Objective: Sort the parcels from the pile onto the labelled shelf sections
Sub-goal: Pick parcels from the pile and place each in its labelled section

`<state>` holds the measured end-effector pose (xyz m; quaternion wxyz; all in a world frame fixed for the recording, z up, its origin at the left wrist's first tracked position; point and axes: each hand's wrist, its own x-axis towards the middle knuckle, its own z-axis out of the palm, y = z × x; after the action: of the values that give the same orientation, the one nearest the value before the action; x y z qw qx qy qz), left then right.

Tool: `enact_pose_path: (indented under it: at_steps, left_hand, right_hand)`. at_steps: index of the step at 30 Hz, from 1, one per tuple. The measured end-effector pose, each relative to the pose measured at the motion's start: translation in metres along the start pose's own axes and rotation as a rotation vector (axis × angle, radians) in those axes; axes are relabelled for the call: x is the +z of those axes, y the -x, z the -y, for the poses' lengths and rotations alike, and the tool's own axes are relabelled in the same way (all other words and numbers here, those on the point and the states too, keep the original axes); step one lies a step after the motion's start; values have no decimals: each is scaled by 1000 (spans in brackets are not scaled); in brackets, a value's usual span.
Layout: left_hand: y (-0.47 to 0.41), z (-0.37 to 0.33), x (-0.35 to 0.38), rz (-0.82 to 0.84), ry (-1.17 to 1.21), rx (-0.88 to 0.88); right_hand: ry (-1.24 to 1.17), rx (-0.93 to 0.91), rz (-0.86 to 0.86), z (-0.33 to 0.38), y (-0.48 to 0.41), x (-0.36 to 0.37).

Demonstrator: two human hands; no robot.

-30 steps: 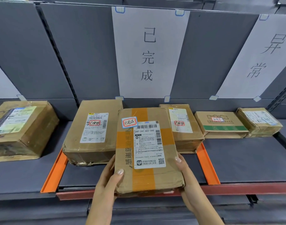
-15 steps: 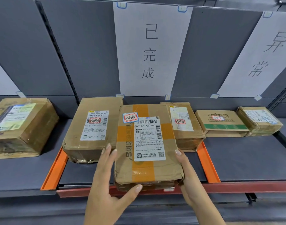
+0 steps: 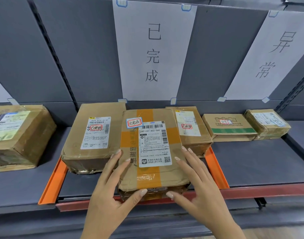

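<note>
far left of the middle paper sign (image 3: 153, 49), a lone brown box (image 3: 18, 135) sits outside the left orange divider (image 3: 53, 183). just left of the sign, inside that divider, stands a large stamped box (image 3: 94, 135).

directly below the sign lies the orange-taped parcel (image 3: 153, 149), flat on the shelf (image 3: 251, 161) between the large box and a smaller stamped box (image 3: 191, 128), its near end at the red front rail (image 3: 268, 192).

1 second ago both hands clasped its sides. now the left hand (image 3: 111, 192) and the right hand (image 3: 199, 187) lie spread, fingers straight on the near top corners and thumbs against the near face, holding nothing. the parcel also sits deeper toward the sign than before.

right of the sign, beyond the right orange divider (image 3: 216, 169), a green-striped box (image 3: 229, 126) and a taped box (image 3: 267, 123) sit under a second sign (image 3: 272, 54).

the parcel's sticker reads like the middle sign, so this 1 looks correctly placed. a short push should finish it, then both hands are free for the pile, which is out of view.
</note>
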<state>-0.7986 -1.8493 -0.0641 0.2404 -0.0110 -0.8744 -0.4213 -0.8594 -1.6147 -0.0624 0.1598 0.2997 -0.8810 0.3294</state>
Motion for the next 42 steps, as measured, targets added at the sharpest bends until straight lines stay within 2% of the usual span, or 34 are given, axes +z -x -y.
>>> enact_pose_path:
  at_steps: [5, 14, 33, 42]
  left_hand:
    - [-2, 1, -3, 6, -96, 48]
    - [-14, 4, -8, 53, -218, 34]
    - [-73, 16, -7, 159, -308, 3]
    - [-94, 16, -3, 211, -309, -49]
  right_hand:
    - [70, 4, 0, 2, -4, -1]
    - [34, 42, 32, -3, -15, 3]
    - [52, 61, -36, -20, -65, 18]
    - [53, 117, 6, -24, -85, 22]
